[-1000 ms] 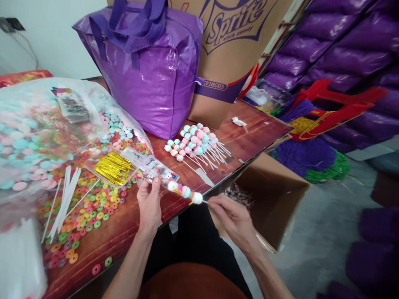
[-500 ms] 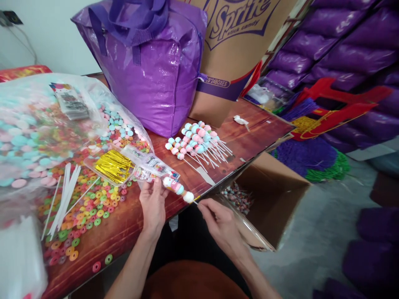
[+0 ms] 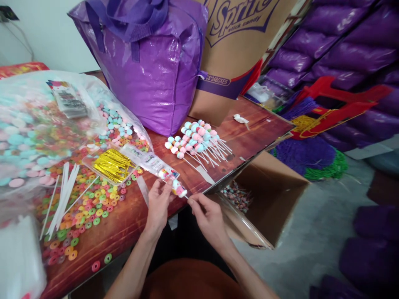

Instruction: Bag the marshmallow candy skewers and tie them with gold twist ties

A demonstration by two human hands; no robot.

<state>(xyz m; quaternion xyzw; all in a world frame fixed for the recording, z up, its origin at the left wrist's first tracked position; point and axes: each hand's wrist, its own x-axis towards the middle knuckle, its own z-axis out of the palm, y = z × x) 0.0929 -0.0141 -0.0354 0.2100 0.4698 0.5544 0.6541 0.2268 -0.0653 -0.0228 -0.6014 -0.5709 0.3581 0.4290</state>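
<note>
Candy skewer (image 3: 183, 193): since the earlier frames, drawn up-left into a printed wrapper (image 3: 176, 186), just below frame centre.
Purple bag (image 3: 149, 83): upper centre, behind the heaped candy sticks (image 3: 196, 139).
Tie tray (image 3: 114, 165): left of centre, among loose candy rings (image 3: 90, 207).
Open carton (image 3: 280, 207): lower right, beside the right hand.
Left hand (image 3: 159, 204): thumb and fingers pinching the wrapper.
Right hand (image 3: 206, 215): reaching up-left, thumb and forefinger pinching the skewer's stick.
</note>
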